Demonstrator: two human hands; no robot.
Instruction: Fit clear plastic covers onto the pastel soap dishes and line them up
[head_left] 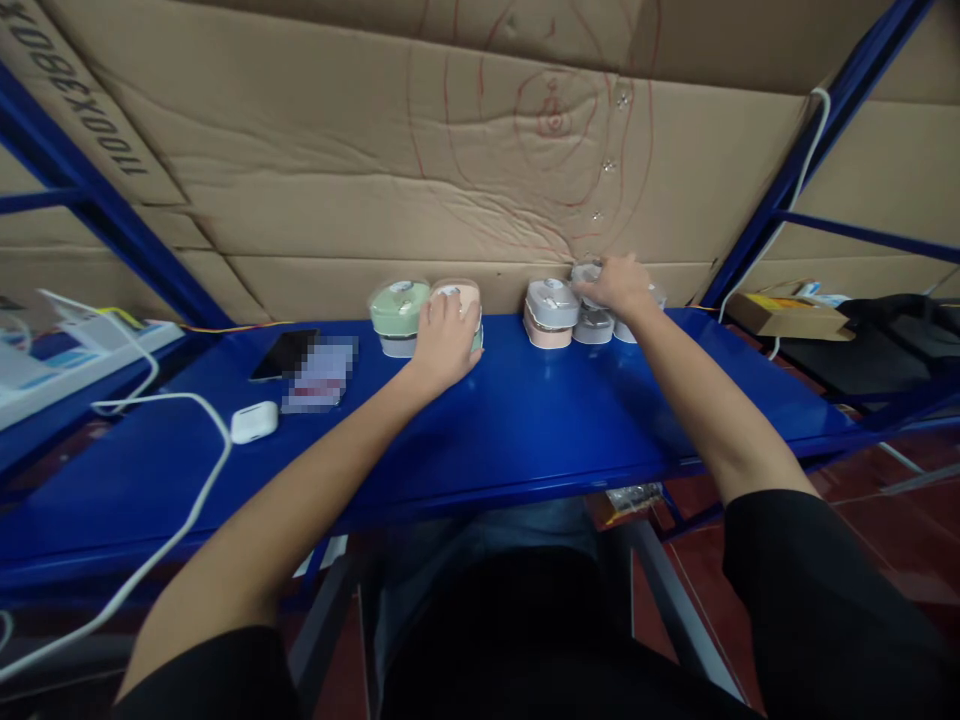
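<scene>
Pastel lidded tubs [397,312] stand in a row along the back of a glossy blue steel surface [517,420], against a cardboard sheet [300,180] scrawled with red curves. The left hand [446,340] lies over a peach-lidded tub [459,295], fingers spread, and the right hand [611,287] curls over a grey tub [592,325], just beside a grey-and-peach stack [551,312]. Whether either grip is closed or only resting, I cannot tell. Further left on the surface sit a phone [283,353], a blurred card [319,375], a white earbud case [253,422] and a white cable [161,500]. Blue rack uprights [97,200] frame the view, and a brown box [787,315] sits right, above a red tiled floor [750,520].
</scene>
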